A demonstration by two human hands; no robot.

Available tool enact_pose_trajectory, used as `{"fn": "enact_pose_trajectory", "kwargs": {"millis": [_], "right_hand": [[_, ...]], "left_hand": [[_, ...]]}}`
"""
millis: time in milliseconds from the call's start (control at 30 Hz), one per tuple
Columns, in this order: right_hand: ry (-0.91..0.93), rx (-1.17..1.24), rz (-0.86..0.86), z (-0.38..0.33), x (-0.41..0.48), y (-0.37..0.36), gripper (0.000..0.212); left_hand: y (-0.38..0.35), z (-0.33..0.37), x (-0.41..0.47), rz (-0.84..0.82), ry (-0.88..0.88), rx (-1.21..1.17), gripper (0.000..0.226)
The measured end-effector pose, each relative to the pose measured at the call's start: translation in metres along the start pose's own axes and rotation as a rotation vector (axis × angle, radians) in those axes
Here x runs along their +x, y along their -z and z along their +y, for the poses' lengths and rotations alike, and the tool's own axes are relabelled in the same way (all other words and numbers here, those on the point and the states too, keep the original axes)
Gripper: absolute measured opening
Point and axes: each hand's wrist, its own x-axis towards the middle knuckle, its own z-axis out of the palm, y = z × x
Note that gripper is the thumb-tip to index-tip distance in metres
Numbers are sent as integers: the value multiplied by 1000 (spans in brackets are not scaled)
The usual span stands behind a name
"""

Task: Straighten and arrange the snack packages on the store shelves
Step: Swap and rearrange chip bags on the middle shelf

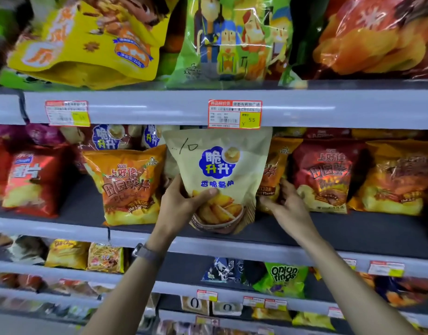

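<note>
- A beige pouch (219, 175) with a blue cloud logo is held upright at the front of the middle shelf (329, 228), its base just above the shelf edge.
- The pouch is pinched at its lower left corner by the left hand (181, 204): the thumb is pressed across the printed front, and the fingers are wrapped behind, out of sight.
- The right hand (284, 201) is placed just right of the grip, at the pouch's lower right edge. Its fingers are loosely spread against an orange bag (273, 175) partly hidden behind the pouch; whether anything is clasped cannot be told.
- 2 more pouches of the same blue-logo brand (109, 137) are stood further back, up and left of the grip.
- An orange chip bag (128, 184) leans immediately left of the grip; a dark red bag (325, 175) stands right of the right hand.
- A price tag (234, 114) marked 5.5 is fixed to the rail directly above the pouch.
- Step judged in hand: placement of the beige pouch in a facing slot, with the neighbouring bag held aside.
- Next move, as judged: the pouch is to be set down square, label forward, without toppling the bag behind it. A position beside its matching pouches may be preferable.
</note>
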Motion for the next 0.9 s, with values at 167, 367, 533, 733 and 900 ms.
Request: {"fn": "enact_pose_trajectory", "kwargs": {"millis": [167, 367, 533, 733, 900], "right_hand": [[110, 7, 207, -14, -19, -10, 70], [352, -46, 386, -21, -40, -40, 53], [392, 32, 211, -41, -50, -79, 47], [258, 152, -266, -77, -35, -151, 66], [180, 176, -337, -100, -14, -204, 101]], "left_hand": [[12, 11, -17, 106, -72, 10, 60], [48, 24, -45, 235, -192, -45, 47], [89, 12, -75, 284, -140, -61, 43], [139, 2, -113, 449, -91, -84, 36], [174, -3, -134, 544, -59, -89, 33]]}}
